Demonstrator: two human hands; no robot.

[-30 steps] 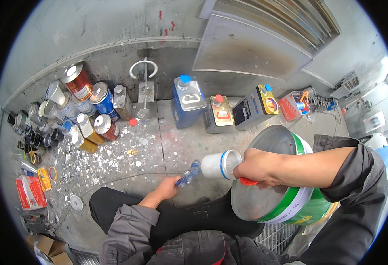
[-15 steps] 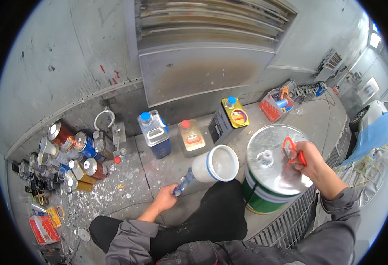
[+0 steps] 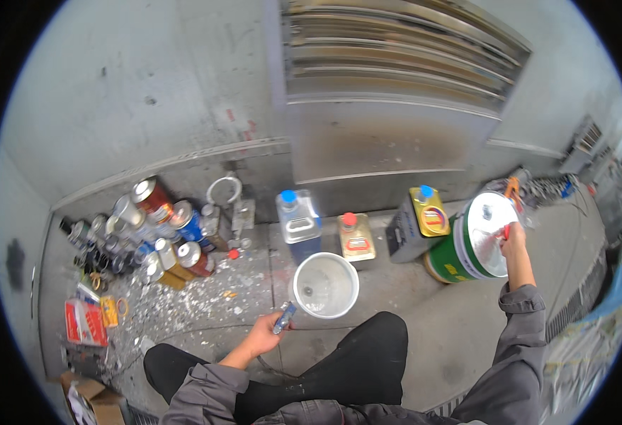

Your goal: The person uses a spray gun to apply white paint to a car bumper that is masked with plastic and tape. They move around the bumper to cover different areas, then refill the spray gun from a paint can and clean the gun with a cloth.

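My left hand (image 3: 263,335) is closed round a paint-stained blue-grey handle (image 3: 283,319). Just beyond it is a white round cup (image 3: 326,285), its open mouth facing up; the earlier view shows the two joined. At the right, my right hand (image 3: 513,244) grips the red handle (image 3: 505,232) on the lid of a green and white drum (image 3: 467,244). The drum leans, its shiny silver top turned to the right, beside a yellow and dark can (image 3: 419,225). My fingers hide much of the red handle.
Near the wall stand a blue-capped clear can (image 3: 300,225) and a red-capped tin (image 3: 356,237). Several cans and bottles (image 3: 151,230) crowd the left, by paint-spattered floor (image 3: 205,304). A louvred vent (image 3: 396,64) sits above. A cardboard box (image 3: 98,402) lies lower left.
The drum has gone from beside my right knee toward the wall and tipped over, my right hand on its handle. The cup has turned from sideways to mouth up. My view has shifted left.
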